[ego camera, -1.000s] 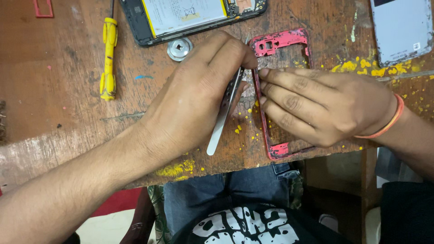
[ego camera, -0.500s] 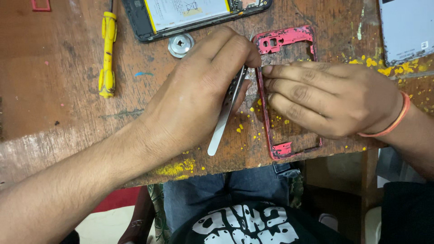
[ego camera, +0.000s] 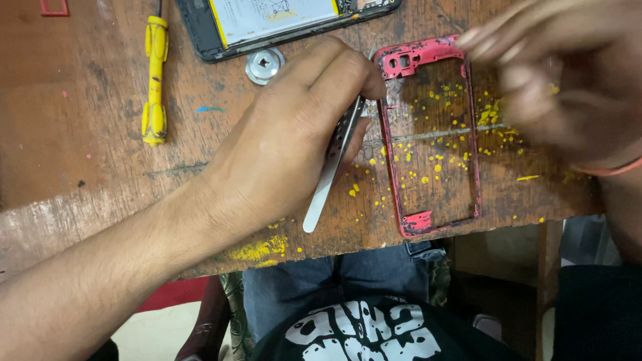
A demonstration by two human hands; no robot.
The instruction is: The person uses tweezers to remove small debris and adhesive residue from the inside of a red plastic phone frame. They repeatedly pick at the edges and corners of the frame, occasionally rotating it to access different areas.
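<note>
Thin red phone frame [ego camera: 428, 134] lying flat at near table edge; probably light, bendy, best gripped by side rails. Left hand [ego camera: 287, 147] pinching metal tweezers [ego camera: 331, 167]; right hand [ego camera: 568, 80] blurred, fingers loosely spread, empty

light even, soft – no glare | right hand [ego camera: 568, 80] motion-blurred | left hand [ego camera: 294, 140] sharp – faint shadows on table [ego camera: 100, 167]

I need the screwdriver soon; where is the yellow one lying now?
The yellow screwdriver lies on the wooden table at upper left, left of the round metal disc.
</note>
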